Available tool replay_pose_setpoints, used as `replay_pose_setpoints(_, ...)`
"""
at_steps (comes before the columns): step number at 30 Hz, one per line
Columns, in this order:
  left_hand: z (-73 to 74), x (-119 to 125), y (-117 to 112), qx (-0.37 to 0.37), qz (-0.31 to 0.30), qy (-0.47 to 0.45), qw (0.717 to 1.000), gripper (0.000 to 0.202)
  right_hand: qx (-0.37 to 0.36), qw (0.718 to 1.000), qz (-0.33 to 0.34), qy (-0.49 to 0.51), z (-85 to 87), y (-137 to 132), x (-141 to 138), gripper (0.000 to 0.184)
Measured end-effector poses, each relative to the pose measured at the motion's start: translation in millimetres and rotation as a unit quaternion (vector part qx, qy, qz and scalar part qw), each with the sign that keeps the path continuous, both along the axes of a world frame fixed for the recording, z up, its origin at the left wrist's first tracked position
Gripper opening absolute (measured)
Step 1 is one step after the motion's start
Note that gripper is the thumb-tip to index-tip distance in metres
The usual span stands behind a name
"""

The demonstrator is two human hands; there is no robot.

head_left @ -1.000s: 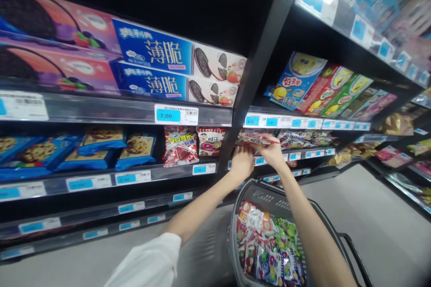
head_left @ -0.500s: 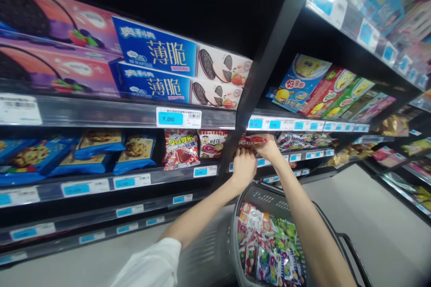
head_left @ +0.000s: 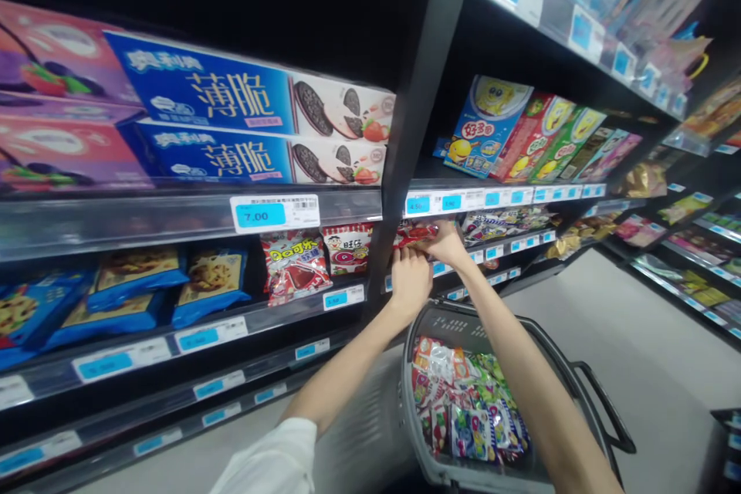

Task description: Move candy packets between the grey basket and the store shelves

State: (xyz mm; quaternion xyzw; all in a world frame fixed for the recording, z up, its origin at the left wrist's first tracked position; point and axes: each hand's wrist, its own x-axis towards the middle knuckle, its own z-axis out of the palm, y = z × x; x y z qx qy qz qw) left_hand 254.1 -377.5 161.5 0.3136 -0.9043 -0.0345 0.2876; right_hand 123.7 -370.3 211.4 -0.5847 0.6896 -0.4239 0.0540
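Note:
A red gummy candy bag (head_left: 414, 234) lies on the lower shelf just right of the black upright. My left hand (head_left: 411, 275) is curled at the bag's lower front edge, with its fingertips hidden. Closed on the bag's right end is my right hand (head_left: 447, 244), its fingers partly out of sight. Left of the upright stand a red-and-white Want Want gummy bag (head_left: 348, 249) and a QQ cola gummy bag (head_left: 296, 266). Below my hands, a grey shopping basket (head_left: 412, 432) holds several colourful candy bags (head_left: 472, 432).
Blue wafer boxes (head_left: 231, 93) fill the shelf above on the left, with blue cookie packs (head_left: 211, 285) beneath. Snack boxes (head_left: 483, 131) stand right of the black upright (head_left: 420, 69). The basket's handle (head_left: 610, 409) sticks out to the right over grey floor (head_left: 654, 340).
The view has shifted, so the shelves appear farther left. Both hands stay at the red gummy bag, and more of its front shows above my left hand.

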Motion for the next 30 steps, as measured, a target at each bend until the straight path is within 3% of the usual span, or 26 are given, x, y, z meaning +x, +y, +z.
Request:
replay_pose_setpoints(2, -0.8, 1.6, -2.4, -0.008, -0.002, 0.005, 1.000, 0.031, 0.035, 0.999, -0.003, -0.006, 4.9, 4.5, -6.9, 0.033)
replay_pose_setpoints(4, -1.9, 2.6, -4.7, -0.008, -0.009, 0.009, 1.000, 0.030, 0.078, 0.994, -0.034, 0.075, 9.9, 7.2, -8.7, 0.023)
replay_pose_setpoints(6, -3.0, 2.5, -6.0, -0.007, -0.007, 0.008, 1.000, 0.030, 0.128, 0.970, -0.076, 0.192, 12.4, 6.5, -4.6, 0.018)
replay_pose_setpoints(9, -4.1, 0.8, -6.3, -0.004, 0.002, 0.004, 1.000, 0.029, 0.201, 0.931, -0.108, 0.285, 8.7, -0.6, 6.7, 0.029)
replay_pose_setpoints(12, -4.0, 0.3, -5.5, -0.002, 0.002, 0.002, 1.000, 0.029, 0.236, 0.922, -0.110, 0.287, 4.1, -6.7, 13.1, 0.031)
replay_pose_setpoints(15, -3.1, 2.0, -5.8, -0.009, 0.007, -0.003, 1.000, 0.029, 0.266, 0.925, -0.084, 0.259, 13.4, -1.4, 9.9, 0.022)
replay_pose_setpoints(17, -2.7, 3.1, -7.4, -0.022, 0.009, -0.006, 1.000, 0.029, 0.254, 0.940, -0.053, 0.222, 27.0, 9.2, 5.4, 0.020)
replay_pose_setpoints(20, -2.0, 3.3, -10.6, -0.050, 0.011, -0.017, 0.999, 0.030, 0.123, 0.983, -0.019, 0.139, 43.4, 25.1, 2.5, 0.030)
replay_pose_setpoints(22, -0.2, 2.7, -12.0, -0.063, 0.018, -0.035, 0.997, 0.029, 0.051, 0.992, 0.006, 0.118, 43.9, 28.2, 4.8, 0.026)
replay_pose_setpoints(24, 3.2, 3.1, -12.2, -0.066, 0.022, -0.061, 0.996, 0.031, 0.052, 0.988, 0.018, 0.144, 36.6, 24.2, 9.3, 0.025)
replay_pose_setpoints(27, 9.0, 9.0, -9.1, -0.068, 0.015, -0.096, 0.993, 0.032, 0.078, 0.982, -0.016, 0.170, 22.6, 14.1, 15.5, 0.034)
replay_pose_setpoints(30, 12.9, 22.8, 0.4, -0.087, 0.002, -0.119, 0.989, 0.031, 0.092, 0.983, -0.009, 0.157, 19.5, 14.7, 18.6, 0.025)
